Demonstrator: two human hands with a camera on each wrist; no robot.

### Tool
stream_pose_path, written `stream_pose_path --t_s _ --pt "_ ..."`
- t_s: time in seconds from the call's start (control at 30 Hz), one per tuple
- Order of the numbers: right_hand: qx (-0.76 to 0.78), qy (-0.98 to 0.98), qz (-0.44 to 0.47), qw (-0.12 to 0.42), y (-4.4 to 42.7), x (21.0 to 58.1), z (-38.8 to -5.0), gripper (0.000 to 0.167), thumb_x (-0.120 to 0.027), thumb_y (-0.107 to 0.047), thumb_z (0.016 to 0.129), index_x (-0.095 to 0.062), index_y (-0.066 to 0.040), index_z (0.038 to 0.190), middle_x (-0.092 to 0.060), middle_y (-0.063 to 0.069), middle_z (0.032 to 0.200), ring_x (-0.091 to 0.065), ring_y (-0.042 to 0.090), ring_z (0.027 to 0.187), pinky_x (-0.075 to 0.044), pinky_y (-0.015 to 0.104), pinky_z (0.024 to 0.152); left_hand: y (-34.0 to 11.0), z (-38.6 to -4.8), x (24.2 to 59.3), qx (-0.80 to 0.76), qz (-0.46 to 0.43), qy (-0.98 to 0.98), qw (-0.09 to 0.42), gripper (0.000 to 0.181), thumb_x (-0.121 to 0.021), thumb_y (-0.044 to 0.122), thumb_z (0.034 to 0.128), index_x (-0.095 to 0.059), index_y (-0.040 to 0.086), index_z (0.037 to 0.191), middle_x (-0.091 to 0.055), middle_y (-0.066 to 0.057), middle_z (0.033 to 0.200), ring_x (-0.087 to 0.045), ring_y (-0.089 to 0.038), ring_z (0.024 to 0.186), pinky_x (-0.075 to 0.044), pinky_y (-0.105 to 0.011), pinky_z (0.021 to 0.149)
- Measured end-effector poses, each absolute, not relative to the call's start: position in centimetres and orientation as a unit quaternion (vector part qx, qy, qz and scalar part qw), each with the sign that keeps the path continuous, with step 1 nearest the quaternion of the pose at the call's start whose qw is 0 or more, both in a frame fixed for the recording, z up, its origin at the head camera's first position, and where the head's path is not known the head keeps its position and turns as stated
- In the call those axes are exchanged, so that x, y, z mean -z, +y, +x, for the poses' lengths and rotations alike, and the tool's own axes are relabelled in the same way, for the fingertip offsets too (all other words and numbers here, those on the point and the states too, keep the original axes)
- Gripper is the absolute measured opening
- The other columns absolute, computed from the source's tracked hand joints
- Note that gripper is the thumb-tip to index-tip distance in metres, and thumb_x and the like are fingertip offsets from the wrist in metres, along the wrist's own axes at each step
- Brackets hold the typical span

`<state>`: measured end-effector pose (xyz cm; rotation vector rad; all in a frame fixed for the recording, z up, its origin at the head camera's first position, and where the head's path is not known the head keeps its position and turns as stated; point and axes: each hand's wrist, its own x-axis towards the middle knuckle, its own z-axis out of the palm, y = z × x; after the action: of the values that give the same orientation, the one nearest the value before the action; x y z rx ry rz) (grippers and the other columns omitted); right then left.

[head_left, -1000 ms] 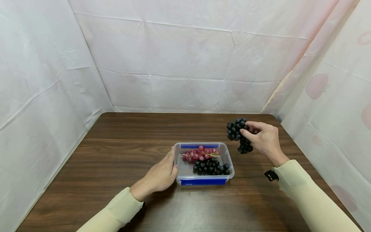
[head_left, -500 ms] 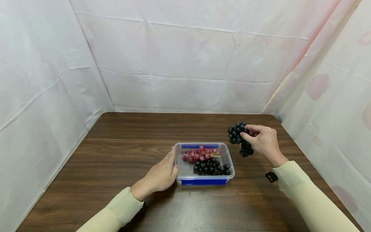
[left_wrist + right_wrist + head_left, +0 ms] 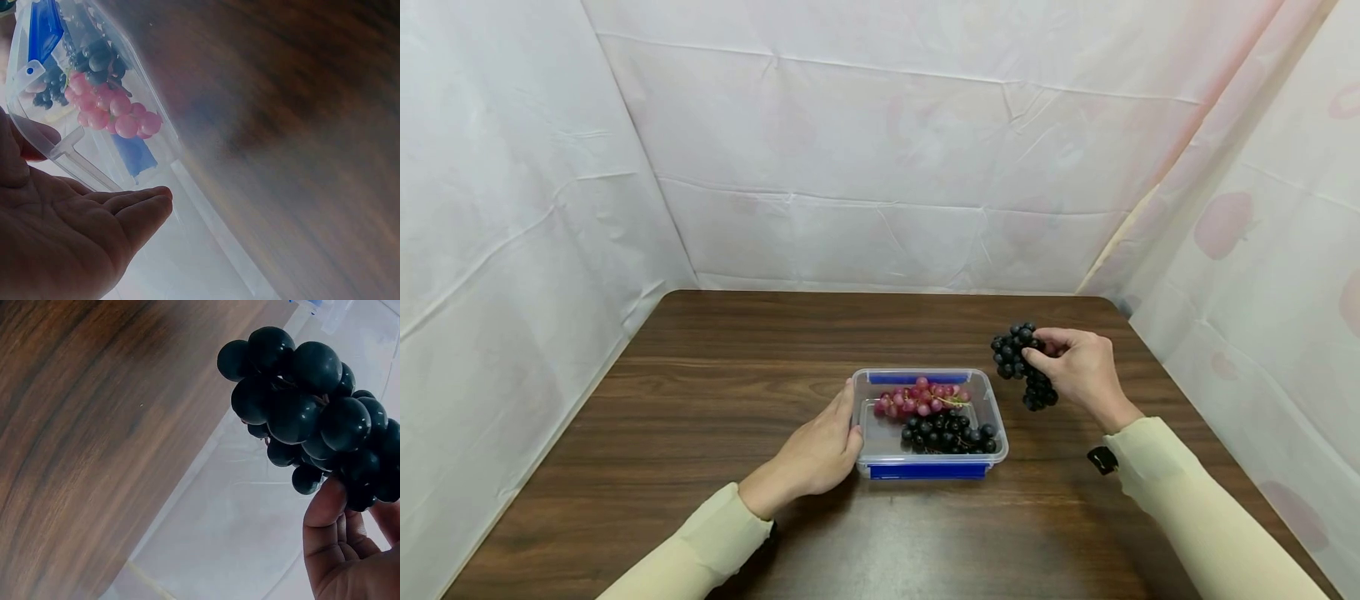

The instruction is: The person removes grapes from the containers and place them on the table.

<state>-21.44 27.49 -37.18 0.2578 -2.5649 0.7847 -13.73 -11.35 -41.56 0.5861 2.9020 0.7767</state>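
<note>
My right hand (image 3: 1078, 367) pinches a bunch of black grapes (image 3: 1018, 354) between thumb and fingers, to the right of a clear plastic box (image 3: 880, 457) with blue clips. In the right wrist view the black grapes (image 3: 300, 415) hang from the fingertips, off the table. My left hand (image 3: 816, 446) rests with straight fingers against the box's left wall. Inside the box lie a bunch of red grapes (image 3: 917, 398) at the back and a second bunch of black grapes (image 3: 947, 433) in front. The left wrist view shows the left palm (image 3: 69, 231) beside the box wall.
The box stands on a dark brown wooden table (image 3: 737, 375). White sheeting (image 3: 880, 150) hangs behind the table and along both sides, with pale fruit prints on the right. A black band (image 3: 1102, 459) is at the right wrist.
My right hand has come down slightly with the black grapes, which hang a little lower and slightly farther right. The left hand and the box have hardly moved.
</note>
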Motion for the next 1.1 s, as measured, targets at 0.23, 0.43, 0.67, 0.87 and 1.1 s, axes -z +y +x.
stream_pose_path --t_s 0.23,0.43,0.67,0.87,1.1 --pt "-0.28 -0.935 0.09 0.201 27.5 37.4 -21.5 0.028 -0.079 -0.022 0.09 -0.079 -0.005 0.112 -0.069 0.003 0.079 -0.057 0.018 0.062 -0.045 0.028 0.052 -11.4 -13.7 41.5 -0.256 0.19 0.947 0.041 0.072 -0.044 0.025 0.1074 -0.007 -0.003 0.163 -0.018 -0.019 0.168 -0.027 -0.028 0.152 -0.03 -0.045 0.121" --pt "-0.282 -0.937 0.093 0.184 27.6 37.7 -21.6 0.026 -0.079 -0.02 0.09 -0.079 -0.005 0.111 -0.066 0.003 0.076 -0.054 0.018 0.061 -0.043 0.028 0.052 -11.4 -13.8 41.6 -0.255 0.192 0.947 0.039 0.072 -0.043 0.026 0.107 -0.007 -0.003 0.162 -0.018 -0.019 0.168 -0.027 -0.027 0.152 -0.03 -0.045 0.121" --pt "-0.269 -0.944 0.087 0.168 27.6 38.2 -21.8 0.027 -0.079 -0.021 0.09 -0.079 -0.005 0.112 -0.066 0.003 0.076 -0.053 0.017 0.059 -0.042 0.029 0.051 -11.3 -13.8 41.6 -0.257 0.192 0.947 0.037 0.072 -0.044 0.025 0.1071 -0.008 -0.003 0.162 -0.019 -0.018 0.168 -0.027 -0.027 0.152 -0.03 -0.045 0.121" --pt "-0.252 -0.955 0.076 0.14 27.6 38.6 -21.9 0.032 -0.078 -0.023 0.092 -0.077 -0.005 0.118 -0.069 0.006 0.086 -0.058 0.018 0.068 -0.046 0.033 0.056 -11.3 -13.8 41.6 -0.253 0.192 0.947 0.033 0.072 -0.044 0.025 0.1069 -0.008 -0.003 0.162 -0.019 -0.018 0.167 -0.027 -0.027 0.152 -0.03 -0.045 0.121" --pt "-0.233 -0.962 0.077 0.119 27.6 38.6 -22.0 0.035 -0.078 -0.025 0.091 -0.076 -0.006 0.12 -0.072 0.011 0.094 -0.064 0.022 0.077 -0.052 0.038 0.062 -11.3 -13.7 41.5 -0.251 0.192 0.948 0.035 0.072 -0.044 0.025 0.1069 -0.008 -0.003 0.162 -0.019 -0.019 0.167 -0.027 -0.027 0.152 -0.03 -0.044 0.121"
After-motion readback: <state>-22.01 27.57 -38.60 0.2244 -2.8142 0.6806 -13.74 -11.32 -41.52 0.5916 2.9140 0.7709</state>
